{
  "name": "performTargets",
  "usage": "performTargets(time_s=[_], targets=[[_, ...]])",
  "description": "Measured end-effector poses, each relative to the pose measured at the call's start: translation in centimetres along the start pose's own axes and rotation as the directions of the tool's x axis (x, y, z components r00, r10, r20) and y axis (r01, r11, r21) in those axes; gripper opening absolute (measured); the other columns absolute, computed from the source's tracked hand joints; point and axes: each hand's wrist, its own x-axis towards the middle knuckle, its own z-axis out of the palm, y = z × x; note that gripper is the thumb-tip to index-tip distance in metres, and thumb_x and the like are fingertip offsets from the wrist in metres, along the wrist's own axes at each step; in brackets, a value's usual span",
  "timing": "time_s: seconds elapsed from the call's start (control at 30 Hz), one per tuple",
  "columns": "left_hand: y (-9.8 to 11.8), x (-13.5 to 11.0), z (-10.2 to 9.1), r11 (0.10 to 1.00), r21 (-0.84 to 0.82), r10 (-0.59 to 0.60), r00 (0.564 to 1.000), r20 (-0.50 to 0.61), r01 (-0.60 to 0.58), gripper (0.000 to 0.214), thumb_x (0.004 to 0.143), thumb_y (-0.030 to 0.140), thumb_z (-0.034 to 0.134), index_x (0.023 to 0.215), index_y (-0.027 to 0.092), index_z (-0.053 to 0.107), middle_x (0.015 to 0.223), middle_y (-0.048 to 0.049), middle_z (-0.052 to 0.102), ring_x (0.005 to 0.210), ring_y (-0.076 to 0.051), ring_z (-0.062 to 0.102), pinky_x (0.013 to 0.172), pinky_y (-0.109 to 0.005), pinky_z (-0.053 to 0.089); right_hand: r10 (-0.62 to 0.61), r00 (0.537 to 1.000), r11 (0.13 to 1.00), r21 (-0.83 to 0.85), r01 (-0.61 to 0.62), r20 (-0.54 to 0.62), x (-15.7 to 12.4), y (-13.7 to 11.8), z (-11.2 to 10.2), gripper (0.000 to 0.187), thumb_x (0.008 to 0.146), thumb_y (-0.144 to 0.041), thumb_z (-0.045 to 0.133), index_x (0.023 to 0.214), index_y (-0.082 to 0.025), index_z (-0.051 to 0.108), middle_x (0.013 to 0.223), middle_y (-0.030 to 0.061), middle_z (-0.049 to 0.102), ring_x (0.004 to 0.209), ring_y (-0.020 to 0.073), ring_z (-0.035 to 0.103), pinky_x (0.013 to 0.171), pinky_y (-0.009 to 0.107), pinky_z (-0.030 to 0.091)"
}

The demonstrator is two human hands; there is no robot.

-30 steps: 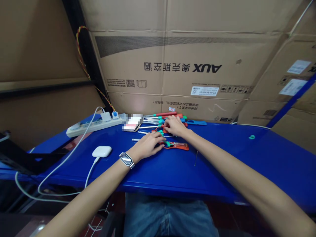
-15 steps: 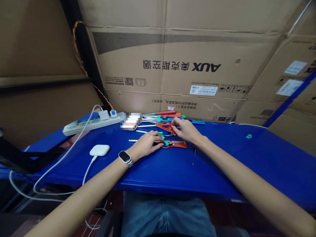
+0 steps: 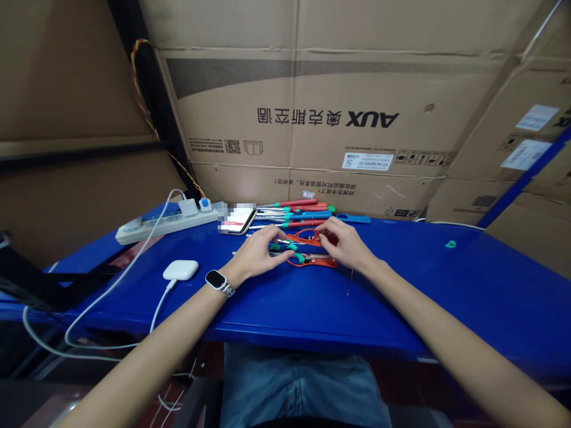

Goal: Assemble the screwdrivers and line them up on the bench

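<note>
Casing (image 3: pixel 298 239) between my two hands, mid-table

My right hand (image 3: pixel 325 233) pinches the orange casing's right end, wrist bent. My left hand (image 3: pixel 257 254) curls palm-down at its left; can't tell if it grips. Second orange casing (image 3: pixel 319 262) lies just nearer me. White case (image 3: pixel 181 270) closed, cable (image 3: pixel 161 302) attached. Blue table (image 3: pixel 401 285), cardboard wall (image 3: pixel 330 83) behind.

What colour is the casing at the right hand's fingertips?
Orange casing, shown in the head view.

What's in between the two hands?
The head view shows two orange handles, one nearer the person, and green parts between the left hand and the right hand.
</note>
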Motion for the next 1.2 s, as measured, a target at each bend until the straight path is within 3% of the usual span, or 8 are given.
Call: performTargets(time_s=[0.13,0.27,0.43,0.57,0.67,0.77,0.97,1.2], targets=[[0.0,0.2,-0.2,0.986,-0.162,-0.030,0.999,-0.018,0.027,0.035,0.090,0.044,0.060,0.113,0.017,0.063,0.103,-0.0067,0.070,0.089,-0.020,0.065,0.077,-0.032,0.051,-0.052,0.997,0.986,-0.153,0.060,0.055,-0.2,-1.0,-0.5,0.020,0.090,-0.021,0.048,0.100,-0.020,0.065,0.104,0.0062,0.068,0.072,0.0149,0.061,0.064,0.027,0.045],[0.1,0.5,-0.3,0.954,-0.294,-0.049,0.998,0.035,0.057,0.032,0.093,0.044,0.056,0.097,0.017,0.072,0.096,-0.0057,0.074,0.085,-0.019,0.066,0.078,-0.031,0.051,-0.068,0.994,0.975,-0.205,0.084,0.083,-0.4,-1.7,-0.5,0.024,0.091,-0.023,0.047,0.104,-0.021,0.067,0.102,0.0053,0.072,0.072,0.0154,0.064,0.062,0.027,0.043],[-0.4,0.7,-0.6,0.892,-0.439,-0.112,0.993,0.024,0.111,0.033,0.088,0.044,0.063,0.097,0.015,0.076,0.096,-0.0079,0.076,0.088,-0.021,0.068,0.080,-0.032,0.052,0.089,0.991,0.991,0.092,-0.098,0.099,-0.5,-1.6,-0.4,0.021,0.093,-0.033,0.052,0.099,-0.022,0.069,0.087,0.0011,0.074,0.071,0.0153,0.066,0.068,0.027,0.047],[-0.7,0.7,-0.6,0.859,-0.494,-0.130,0.991,0.043,0.134,0.032,0.085,0.042,0.068,0.100,0.015,0.076,0.098,-0.0087,0.076,0.088,-0.021,0.068,0.080,-0.033,0.053,0.127,0.968,0.900,0.385,-0.204,0.216,-0.4,-0.9,-0.4,0.028,0.092,-0.042,0.055,0.099,-0.020,0.071,0.093,0.0035,0.074,0.084,0.0187,0.068,0.077,0.032,0.052],[-0.9,0.7,-0.6,0.861,-0.488,-0.118,0.990,0.074,0.139,0.029,0.083,0.038,0.069,0.101,0.016,0.075,0.100,-0.0089,0.075,0.088,-0.021,0.068,0.080,-0.033,0.053,0.160,0.955,0.870,0.422,-0.257,0.250,-0.5,-0.4,-0.5,0.029,0.085,-0.042,0.065,0.104,-0.020,0.071,0.100,0.0055,0.074,0.088,0.0208,0.069,0.081,0.037,0.054],[-1.1,0.5,-0.7,0.896,-0.421,-0.096,0.988,0.122,0.139,0.027,0.082,0.034,0.070,0.100,0.016,0.074,0.102,-0.0086,0.074,0.089,-0.020,0.067,0.081,-0.033,0.052,0.133,0.961,0.920,0.330,-0.211,0.243,-0.7,0.0,-0.4,0.031,0.079,-0.035,0.074,0.107,-0.021,0.071,0.107,0.0070,0.073,0.094,0.0228,0.068,0.088,0.041,0.053],[-1.4,0.1,-1.2,0.961,-0.237,-0.095,0.974,0.204,0.144,0.031,0.074,0.012,0.058,0.101,0.017,0.072,0.105,-0.0053,0.073,0.096,-0.019,0.066,0.087,-0.034,0.051,-0.016,0.960,0.987,0.158,-0.030,0.281,-1.0,0.2,0.3,0.026,0.084,-0.032,0.072,0.108,-0.023,0.072,0.105,0.0075,0.073,0.100,0.0239,0.064,0.090,0.042,0.051],[-1.2,0.1,-1.3,0.974,-0.170,-0.114,0.971,0.211,0.151,0.036,0.071,0.010,0.053,0.101,0.016,0.072,0.106,-0.0063,0.072,0.097,-0.021,0.065,0.089,-0.035,0.051,0.028,0.956,0.995,0.080,-0.053,0.291,-1.4,-0.2,1.0,0.025,0.086,-0.034,0.070,0.109,-0.025,0.072,0.106,0.0052,0.073,0.100,0.0236,0.063,0.089,0.040,0.051]])
